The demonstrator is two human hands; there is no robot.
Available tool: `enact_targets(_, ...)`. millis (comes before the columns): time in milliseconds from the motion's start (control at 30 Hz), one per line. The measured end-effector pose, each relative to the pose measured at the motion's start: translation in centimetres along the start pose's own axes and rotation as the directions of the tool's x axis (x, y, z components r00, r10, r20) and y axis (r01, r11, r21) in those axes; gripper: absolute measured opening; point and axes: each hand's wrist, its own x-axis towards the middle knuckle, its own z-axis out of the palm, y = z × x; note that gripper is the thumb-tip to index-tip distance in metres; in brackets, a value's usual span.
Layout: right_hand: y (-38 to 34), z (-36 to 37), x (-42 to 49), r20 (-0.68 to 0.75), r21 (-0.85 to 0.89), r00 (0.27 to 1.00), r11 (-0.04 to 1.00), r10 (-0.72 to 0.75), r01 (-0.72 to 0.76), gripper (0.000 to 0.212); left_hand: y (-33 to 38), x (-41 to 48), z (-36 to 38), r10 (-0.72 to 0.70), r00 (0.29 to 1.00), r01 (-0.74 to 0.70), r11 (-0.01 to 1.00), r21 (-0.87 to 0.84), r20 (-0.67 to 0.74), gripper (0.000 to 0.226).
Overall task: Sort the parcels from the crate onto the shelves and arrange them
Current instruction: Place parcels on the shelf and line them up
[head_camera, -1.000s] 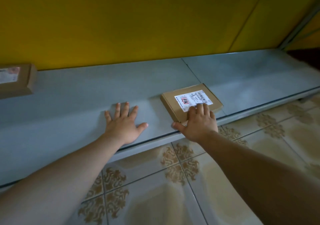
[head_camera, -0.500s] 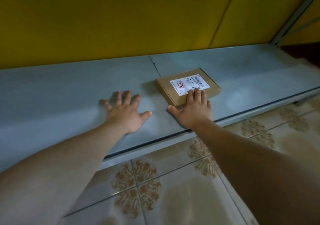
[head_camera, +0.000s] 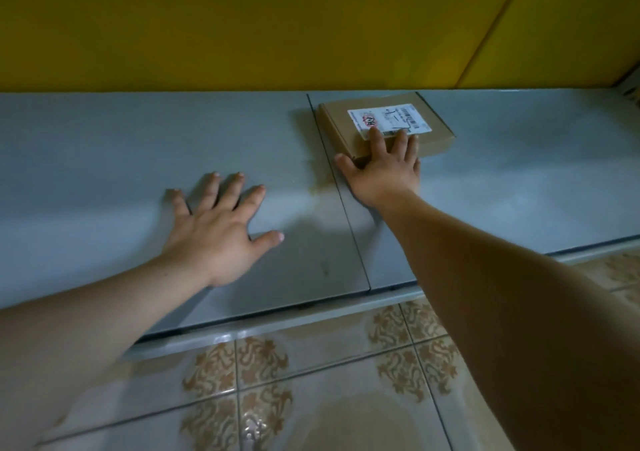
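Observation:
A flat brown cardboard parcel [head_camera: 382,123] with a white shipping label lies at the back of the low grey shelf [head_camera: 138,145], close to the yellow wall. My right hand [head_camera: 384,170] presses its straight fingers against the parcel's near edge and top, thumb spread to the left. My left hand [head_camera: 218,228] lies flat on the shelf with fingers spread, well left of the parcel and holding nothing. The crate is out of view.
A yellow wall [head_camera: 242,24] closes the shelf's back. A seam [head_camera: 339,194] splits the shelf into two panels. Patterned floor tiles [head_camera: 277,381] lie below the shelf's front edge. A metal upright [head_camera: 630,83] stands at the far right.
My right hand has pushed the parcel from the shelf's front edge back toward the wall. My left hand has stayed flat on the shelf. The parcel at far left has left the view.

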Motion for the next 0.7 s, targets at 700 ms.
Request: enact_targets(700, -2.0, 0.7, 6.6, -0.06, 0.03, 0.998, 0.999, -0.02, 0.021, 0.093, 0.3, -0.1, 0.1, -0.028, 1.0, 0.028, 1.0, 0.001, 0.008, 0.1)
